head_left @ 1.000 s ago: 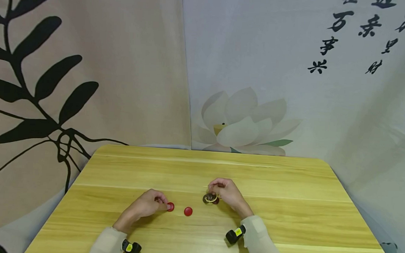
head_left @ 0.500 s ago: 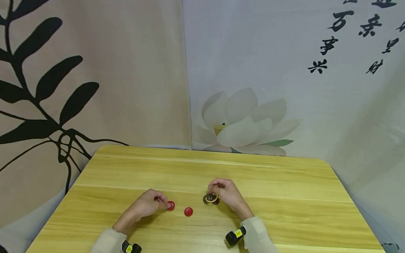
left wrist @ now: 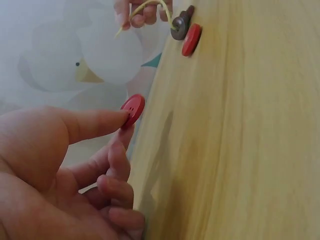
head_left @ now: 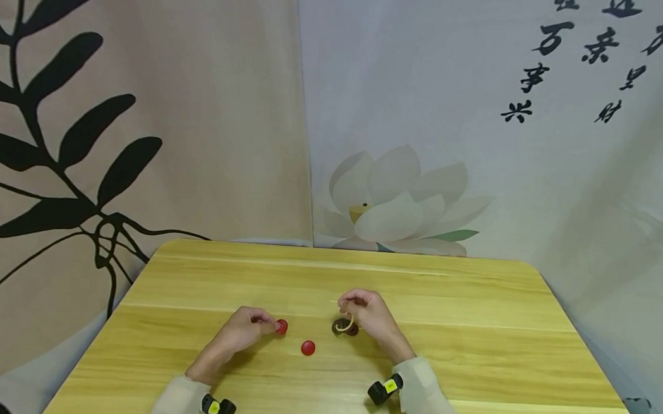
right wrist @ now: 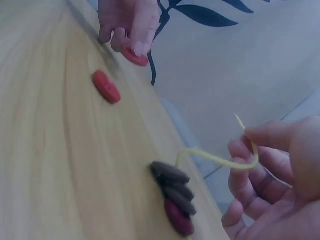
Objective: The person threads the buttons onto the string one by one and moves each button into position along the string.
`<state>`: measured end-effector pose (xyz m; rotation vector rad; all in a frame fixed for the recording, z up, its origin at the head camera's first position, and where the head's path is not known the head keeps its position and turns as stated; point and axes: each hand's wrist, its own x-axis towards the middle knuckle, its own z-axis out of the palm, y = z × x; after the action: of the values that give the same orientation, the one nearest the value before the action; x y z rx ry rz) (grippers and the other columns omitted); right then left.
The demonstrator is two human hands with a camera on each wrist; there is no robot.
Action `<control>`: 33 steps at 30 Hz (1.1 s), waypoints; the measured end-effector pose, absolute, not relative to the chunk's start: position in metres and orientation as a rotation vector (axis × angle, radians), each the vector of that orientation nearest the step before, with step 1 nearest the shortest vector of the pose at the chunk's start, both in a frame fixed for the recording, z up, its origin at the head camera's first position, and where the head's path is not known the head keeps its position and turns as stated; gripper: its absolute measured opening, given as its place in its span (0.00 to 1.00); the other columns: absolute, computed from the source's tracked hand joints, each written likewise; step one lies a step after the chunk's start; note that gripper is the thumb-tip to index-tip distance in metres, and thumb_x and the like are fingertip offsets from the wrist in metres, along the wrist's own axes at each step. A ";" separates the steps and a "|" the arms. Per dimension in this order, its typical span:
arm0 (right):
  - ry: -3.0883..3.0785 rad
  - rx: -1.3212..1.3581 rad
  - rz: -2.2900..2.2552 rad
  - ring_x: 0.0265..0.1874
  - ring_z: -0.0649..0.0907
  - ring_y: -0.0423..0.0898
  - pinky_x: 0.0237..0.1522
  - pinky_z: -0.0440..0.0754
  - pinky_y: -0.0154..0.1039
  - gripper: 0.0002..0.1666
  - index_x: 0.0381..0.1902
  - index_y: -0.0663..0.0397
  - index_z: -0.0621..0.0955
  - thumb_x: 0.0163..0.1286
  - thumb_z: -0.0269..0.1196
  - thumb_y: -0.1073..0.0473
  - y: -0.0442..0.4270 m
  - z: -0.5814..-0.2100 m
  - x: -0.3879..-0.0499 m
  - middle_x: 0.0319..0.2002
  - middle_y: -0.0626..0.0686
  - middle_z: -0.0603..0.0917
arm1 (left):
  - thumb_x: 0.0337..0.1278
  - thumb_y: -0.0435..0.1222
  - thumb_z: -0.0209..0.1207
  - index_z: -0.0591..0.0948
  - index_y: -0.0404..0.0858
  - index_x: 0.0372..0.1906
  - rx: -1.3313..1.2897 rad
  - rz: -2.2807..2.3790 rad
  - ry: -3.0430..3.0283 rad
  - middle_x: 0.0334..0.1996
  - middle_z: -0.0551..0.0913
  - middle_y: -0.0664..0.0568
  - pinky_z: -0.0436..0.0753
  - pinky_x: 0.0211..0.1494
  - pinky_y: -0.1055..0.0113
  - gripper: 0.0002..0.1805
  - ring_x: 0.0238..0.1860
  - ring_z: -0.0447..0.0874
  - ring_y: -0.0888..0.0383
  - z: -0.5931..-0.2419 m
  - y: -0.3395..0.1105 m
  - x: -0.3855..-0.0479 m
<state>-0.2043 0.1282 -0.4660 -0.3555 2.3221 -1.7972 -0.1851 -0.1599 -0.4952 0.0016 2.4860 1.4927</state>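
Note:
Between thumb and fingertip, my left hand (head_left: 242,330) pinches a red button (left wrist: 134,111) with small holes, held above the table. My right hand (head_left: 367,312) pinches a thin yellow cord (right wrist: 210,158) near its end, a short tip sticking out past the fingers. The cord curves down to several dark buttons lying against one another: brown ones (right wrist: 172,181) and a dark red one (right wrist: 178,218). Another red button (head_left: 308,348) lies loose on the table between the hands. How the cord passes through the dark buttons is hidden.
The wooden table (head_left: 471,342) spans the lower view, its far edge against a hanging cloth (head_left: 230,99) printed with leaves, a lotus and writing. A black wrist camera (head_left: 219,409) sits at the left cuff, another black camera (head_left: 385,389) at the right.
My left hand has raised the red button slightly and moved it away from me. The right hand has shifted a little up, drawing the cord higher above the dark buttons. The loose button stays put.

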 end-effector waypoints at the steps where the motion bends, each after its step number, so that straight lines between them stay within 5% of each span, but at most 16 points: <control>1: 2.325 -0.366 -1.793 0.43 0.83 0.66 0.42 0.83 0.47 0.11 0.45 0.73 0.81 0.72 0.55 0.69 0.128 -0.463 -0.202 0.42 0.72 0.83 | 0.61 0.34 0.63 0.85 0.37 0.34 -0.006 1.505 2.489 0.35 0.83 0.49 0.72 0.39 0.63 0.04 0.37 0.74 0.55 -0.495 -0.159 -0.186; 9: 2.342 -0.395 -1.769 0.41 0.82 0.64 0.42 0.82 0.53 0.09 0.44 0.67 0.83 0.72 0.56 0.69 0.124 -0.463 -0.204 0.40 0.66 0.84 | 0.62 0.34 0.61 0.85 0.37 0.35 -0.067 1.570 2.528 0.31 0.80 0.49 0.71 0.32 0.66 0.05 0.32 0.72 0.55 -0.490 -0.150 -0.190; 15: 2.391 -0.396 -1.767 0.37 0.82 0.54 0.35 0.82 0.46 0.08 0.43 0.63 0.84 0.71 0.60 0.65 0.121 -0.475 -0.208 0.36 0.56 0.86 | 0.62 0.34 0.62 0.85 0.36 0.34 -0.072 1.659 2.522 0.29 0.78 0.49 0.70 0.29 0.68 0.05 0.29 0.70 0.57 -0.485 -0.141 -0.194; 25: 2.449 -0.464 -1.741 0.36 0.82 0.61 0.25 0.75 0.34 0.07 0.40 0.57 0.85 0.70 0.62 0.62 0.117 -0.468 -0.204 0.33 0.50 0.85 | 0.61 0.37 0.65 0.85 0.37 0.34 -0.117 1.732 2.498 0.29 0.77 0.50 0.68 0.29 0.68 0.06 0.28 0.69 0.57 -0.477 -0.123 -0.194; 33: 2.501 -0.492 -1.697 0.32 0.80 0.46 0.26 0.76 0.34 0.06 0.39 0.54 0.85 0.70 0.61 0.64 0.116 -0.471 -0.204 0.33 0.48 0.85 | 0.60 0.37 0.66 0.85 0.36 0.34 -0.110 1.759 2.466 0.29 0.77 0.51 0.69 0.31 0.68 0.07 0.31 0.70 0.56 -0.474 -0.112 -0.192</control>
<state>-0.2044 0.1156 -0.4707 -0.4922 2.5013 -1.6966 -0.1917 -0.1118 -0.4745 -0.1103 2.4663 1.7587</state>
